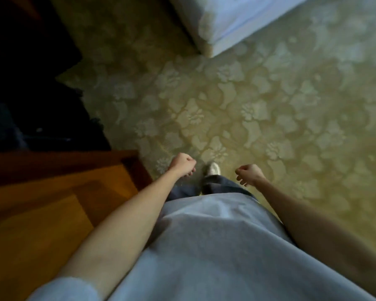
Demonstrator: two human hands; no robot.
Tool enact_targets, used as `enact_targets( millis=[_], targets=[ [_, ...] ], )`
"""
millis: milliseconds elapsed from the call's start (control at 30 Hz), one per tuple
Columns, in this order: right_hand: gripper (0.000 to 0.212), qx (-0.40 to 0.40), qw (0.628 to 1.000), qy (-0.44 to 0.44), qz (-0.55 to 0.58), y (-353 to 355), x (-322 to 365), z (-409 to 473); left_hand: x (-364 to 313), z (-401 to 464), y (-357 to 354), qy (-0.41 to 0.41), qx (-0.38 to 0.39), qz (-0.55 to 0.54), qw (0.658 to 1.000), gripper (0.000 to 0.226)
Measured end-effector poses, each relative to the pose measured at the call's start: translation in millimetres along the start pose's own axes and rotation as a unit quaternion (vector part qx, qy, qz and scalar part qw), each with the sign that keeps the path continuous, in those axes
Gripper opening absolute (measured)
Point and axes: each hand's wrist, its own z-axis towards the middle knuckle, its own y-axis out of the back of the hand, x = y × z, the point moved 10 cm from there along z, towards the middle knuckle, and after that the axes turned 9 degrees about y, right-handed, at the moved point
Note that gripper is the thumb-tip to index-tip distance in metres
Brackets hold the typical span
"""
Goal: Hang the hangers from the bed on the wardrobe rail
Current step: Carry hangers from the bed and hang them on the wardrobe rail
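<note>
Pale grey shirt front [204, 246] fills the foreground. Left hand [182, 167] and right hand [249, 173] hang with loosely curled fingers, holding nothing — white-sheeted bed corner [221, 25] lies well beyond the fingertips; no hangers in view.

Floral-patterned carpet [258, 109] under white bed corner [217, 25] and one shoe [213, 169].

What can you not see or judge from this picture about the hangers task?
- Hangers: none in the head view; only a corner of the bed shows, the rest is cut off by the top edge.
- Wardrobe rail: not visible; the left side is too dark.
- Left hand, right hand: blurred, seemingly empty.
</note>
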Motion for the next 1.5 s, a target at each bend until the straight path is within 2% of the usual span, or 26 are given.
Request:
enact_targets(
  millis=[167, 300, 433, 633, 800, 900, 1000, 1233, 1500],
  targets=[
    [0.021, -0.09, 0.981, -0.094, 0.145, 50, -98, -15, -130, 5, -39, -0.084, 0.019, 0.115, 0.99, 0.023],
    [0.024, -0.101, 0.963, -0.12, 0.221, 60, -115, -11, -177, 10, -36, -0.098, 0.016, 0.162, 0.982, 0.019],
    [0.021, -0.115, 0.957, -0.082, 0.255, 100, -66, 22, -177, 32, 1, -0.059, -0.016, 0.16, 0.985, 0.016],
    [0.023, -0.133, 0.96, 0.017, 0.247, 213, 63, 107, -171, 75, 67, 0.03, -0.034, 0.126, 0.991, 0.021],
    [0.025, -0.13, 0.969, 0.044, 0.205, 320, 149, 169, -235, 107, 116, 0.076, -0.045, 0.091, 0.992, 0.038],
    [0.024, -0.136, 0.971, 0.027, 0.193, 376, 169, 187, -315, 123, 128, 0.065, -0.041, 0.062, 0.995, 0.042],
    [0.024, -0.156, 0.966, 0.007, 0.205, 429, 167, 198, -414, 140, 123, 0.034, -0.026, 0.069, 0.997, 0.033],
    [0.02, -0.211, 0.942, -0.09, 0.245, 520, 104, 202, -674, 151, 62, -0.094, 0.046, 0.143, 0.984, 0.018],
    [0.022, -0.19, 0.908, -0.183, 0.324, 611, 47, 244, -905, 153, -5, -0.159, 0.06, 0.215, 0.962, 0.02]
  ],
)
